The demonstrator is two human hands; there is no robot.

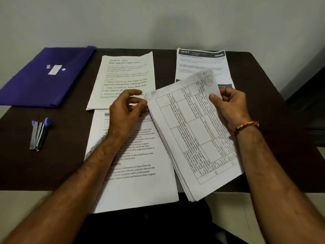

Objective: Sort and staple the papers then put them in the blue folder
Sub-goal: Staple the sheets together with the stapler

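**Sorting still under way, stapler untouched**

Right hand (228,106) gripping the unsorted stack (195,138) at its top edge, thumb on the top sheet, stack tilted above the counter (272,120). Left hand (128,110) curled at the stack's upper left corner, apparently pinching the top sheet. Three sorted piles flat on the counter: cleaning-task pile (126,74), long-text pile (137,182), dark-header pile (200,64). Blue folder (44,80) far left, stapler (39,134) just in front of it. Best to peel one sheet only, check its heading, then lay it squarely on the matching pile.

Both hands (177,108) curled (forearms extended)
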